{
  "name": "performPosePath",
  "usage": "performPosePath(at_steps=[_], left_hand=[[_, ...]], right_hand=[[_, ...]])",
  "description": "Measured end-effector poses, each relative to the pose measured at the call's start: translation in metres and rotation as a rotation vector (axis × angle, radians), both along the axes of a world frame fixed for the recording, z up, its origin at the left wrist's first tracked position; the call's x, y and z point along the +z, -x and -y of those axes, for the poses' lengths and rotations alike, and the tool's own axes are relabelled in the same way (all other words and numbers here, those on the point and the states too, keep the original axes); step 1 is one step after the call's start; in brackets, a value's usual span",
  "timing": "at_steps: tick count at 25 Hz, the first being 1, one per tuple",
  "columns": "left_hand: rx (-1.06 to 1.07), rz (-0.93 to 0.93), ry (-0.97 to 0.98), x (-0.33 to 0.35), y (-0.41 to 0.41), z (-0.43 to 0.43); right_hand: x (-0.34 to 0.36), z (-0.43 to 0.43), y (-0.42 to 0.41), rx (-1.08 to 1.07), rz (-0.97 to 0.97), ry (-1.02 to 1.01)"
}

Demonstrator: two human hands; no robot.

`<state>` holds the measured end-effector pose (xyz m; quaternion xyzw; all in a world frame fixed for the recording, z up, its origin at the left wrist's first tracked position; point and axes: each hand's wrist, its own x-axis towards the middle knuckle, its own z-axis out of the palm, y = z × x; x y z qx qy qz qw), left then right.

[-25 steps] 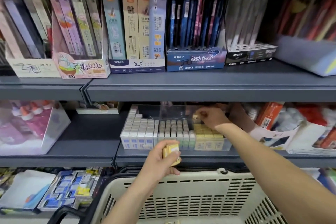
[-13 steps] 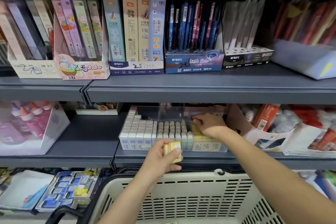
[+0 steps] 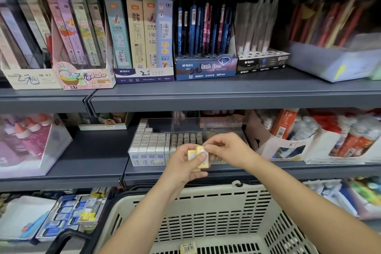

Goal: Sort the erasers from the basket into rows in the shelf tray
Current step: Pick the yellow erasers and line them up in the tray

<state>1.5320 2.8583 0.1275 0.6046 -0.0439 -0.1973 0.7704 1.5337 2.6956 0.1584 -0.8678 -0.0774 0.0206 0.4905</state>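
While left hand (image 3: 182,168) grips yellow erasers (image 3: 193,154) at frame centre, right hand (image 3: 228,148) pinches their top edge. Tray (image 3: 177,125) sits just behind; spare eraser (image 3: 188,247) lies in basket (image 3: 206,192) below.

Eraser (image 3: 188,247) cropped at bottom edge

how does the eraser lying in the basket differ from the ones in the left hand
The held erasers are several, gripped in the left hand with the right hand pinching one; the basket eraser is single, lying loose in the basket. The held erasers show yellow-edged white faces; the basket eraser shows a barcode. Both are small yellowish blocks.
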Motion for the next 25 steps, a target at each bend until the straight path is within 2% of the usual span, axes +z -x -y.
performPosePath(at_steps=[5, 8, 12, 16, 20, 23, 25], left_hand=[[-0.068, -0.189, 0.177, 0.003, -0.002, -0.001], [-0.007, -0.15, 0.184, 0.004, -0.004, 0.002], [0.085, -0.004, 0.064, 0.004, -0.009, 0.008], [0.129, 0.062, -0.057, 0.003, -0.017, 0.015], [0.264, 0.004, -0.055, -0.002, -0.032, 0.012], [0.269, 0.08, -0.175, -0.008, -0.034, 0.002], [0.279, 0.191, -0.288, -0.012, -0.033, -0.003]], right_hand=[[0.003, 0.008, 0.0, -0.002, 0.002, -0.178], [0.004, 0.008, 0.001, -0.018, -0.061, -0.259], [0.009, 0.015, -0.002, -0.067, -0.122, -0.315], [0.014, 0.023, -0.02, -0.052, -0.18, -0.14], [0.019, 0.041, -0.058, -0.296, -0.135, -0.071], [0.007, 0.054, -0.084, -0.376, -0.016, 0.311], [-0.003, 0.051, -0.097, -0.338, 0.096, 0.364]])
